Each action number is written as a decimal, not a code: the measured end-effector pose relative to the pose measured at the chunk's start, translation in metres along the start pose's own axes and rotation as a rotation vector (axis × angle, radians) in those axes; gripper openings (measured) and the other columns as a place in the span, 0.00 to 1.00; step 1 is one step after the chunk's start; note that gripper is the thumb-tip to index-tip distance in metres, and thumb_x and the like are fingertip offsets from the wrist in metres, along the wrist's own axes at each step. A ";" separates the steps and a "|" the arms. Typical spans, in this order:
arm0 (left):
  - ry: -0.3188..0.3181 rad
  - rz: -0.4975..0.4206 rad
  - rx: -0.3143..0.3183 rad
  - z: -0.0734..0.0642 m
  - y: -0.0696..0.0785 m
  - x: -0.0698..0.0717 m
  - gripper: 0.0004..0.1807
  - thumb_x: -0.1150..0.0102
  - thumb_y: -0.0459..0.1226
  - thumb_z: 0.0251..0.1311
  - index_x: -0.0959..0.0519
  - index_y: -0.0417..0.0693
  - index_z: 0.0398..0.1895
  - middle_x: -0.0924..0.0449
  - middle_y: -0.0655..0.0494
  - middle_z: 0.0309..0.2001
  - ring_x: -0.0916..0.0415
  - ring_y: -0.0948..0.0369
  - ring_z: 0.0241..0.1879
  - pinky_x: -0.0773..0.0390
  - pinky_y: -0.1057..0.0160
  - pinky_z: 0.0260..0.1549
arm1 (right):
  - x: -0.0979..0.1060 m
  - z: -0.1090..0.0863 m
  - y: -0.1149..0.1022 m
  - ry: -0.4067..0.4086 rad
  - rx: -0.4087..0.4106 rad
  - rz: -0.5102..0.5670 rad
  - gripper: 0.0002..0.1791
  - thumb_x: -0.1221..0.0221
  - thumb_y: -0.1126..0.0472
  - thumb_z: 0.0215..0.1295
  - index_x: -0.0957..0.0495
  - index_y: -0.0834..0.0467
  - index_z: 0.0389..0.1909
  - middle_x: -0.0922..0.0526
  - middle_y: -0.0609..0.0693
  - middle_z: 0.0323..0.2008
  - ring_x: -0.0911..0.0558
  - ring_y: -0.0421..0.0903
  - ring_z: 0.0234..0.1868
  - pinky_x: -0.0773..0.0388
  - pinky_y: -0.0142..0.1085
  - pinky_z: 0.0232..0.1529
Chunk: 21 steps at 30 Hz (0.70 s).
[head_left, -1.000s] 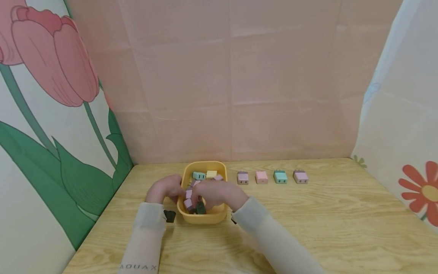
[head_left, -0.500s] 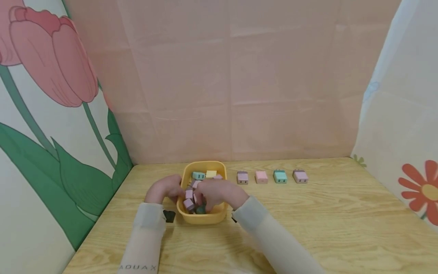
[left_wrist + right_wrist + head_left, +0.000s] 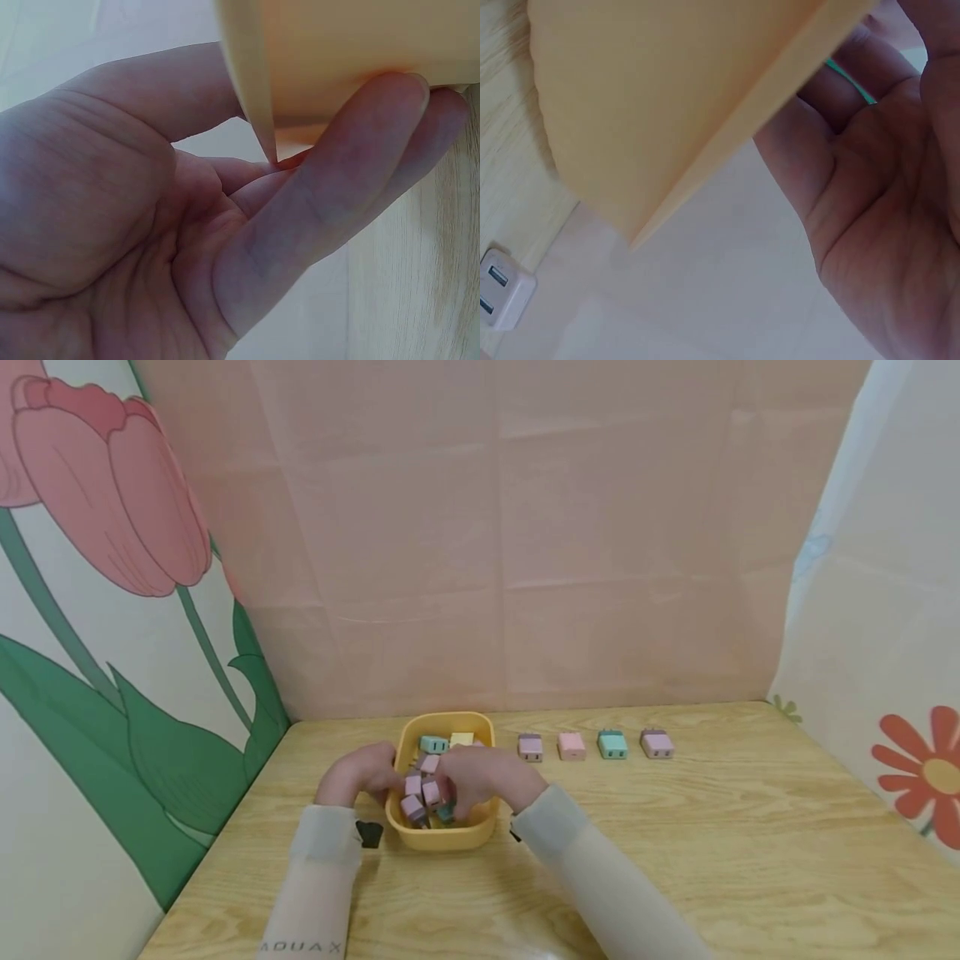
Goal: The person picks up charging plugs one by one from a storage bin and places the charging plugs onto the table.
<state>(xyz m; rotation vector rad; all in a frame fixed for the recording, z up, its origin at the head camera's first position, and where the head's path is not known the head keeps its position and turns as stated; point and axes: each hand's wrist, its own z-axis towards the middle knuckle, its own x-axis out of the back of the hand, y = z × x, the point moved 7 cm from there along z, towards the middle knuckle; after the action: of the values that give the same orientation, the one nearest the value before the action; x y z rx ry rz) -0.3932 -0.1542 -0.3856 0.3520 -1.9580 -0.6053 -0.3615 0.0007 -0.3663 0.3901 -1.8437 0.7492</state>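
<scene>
A yellow plastic bin [image 3: 442, 840] on the table holds several small USB wall chargers. My left hand [image 3: 363, 772] grips the bin's left wall; in the left wrist view the fingers [image 3: 322, 187] press its outside, with the thumb across the rim. My right hand [image 3: 483, 777] reaches over the right rim into the bin, fingers pointing down. Beside its fingertips lie a pink charger [image 3: 431, 794] and a teal charger [image 3: 446, 812]. In the right wrist view, the bin wall [image 3: 667, 97] hides the fingertips; a green sliver [image 3: 851, 81] shows behind them. I cannot tell whether they hold a charger.
Right of the bin, a row of chargers runs along the back: purple [image 3: 530, 748], pink [image 3: 572, 747], teal [image 3: 612, 746], then another purple one [image 3: 657, 745]. A pinkish sheet [image 3: 525, 568] rises behind the wooden table [image 3: 675, 843]. Floral panels flank both sides.
Inside the bin my right hand has shifted slightly right, uncovering more of the pink charger. The green charger near its fingertips has changed position. My left hand keeps its grip on the bin.
</scene>
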 end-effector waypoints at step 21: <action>0.003 0.007 0.005 0.004 -0.001 -0.001 0.18 0.31 0.32 0.60 0.17 0.36 0.53 0.10 0.46 0.42 0.11 0.55 0.37 0.09 0.54 0.45 | -0.006 0.006 0.010 0.017 -0.043 -0.065 0.16 0.23 0.65 0.60 0.15 0.47 0.45 0.16 0.41 0.41 0.23 0.42 0.41 0.22 0.34 0.46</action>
<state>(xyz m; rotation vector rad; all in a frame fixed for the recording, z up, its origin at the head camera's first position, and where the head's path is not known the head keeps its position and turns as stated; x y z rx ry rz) -0.3961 -0.1542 -0.3881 0.3490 -1.9577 -0.5956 -0.3697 0.0040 -0.3764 0.4129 -1.8192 0.6653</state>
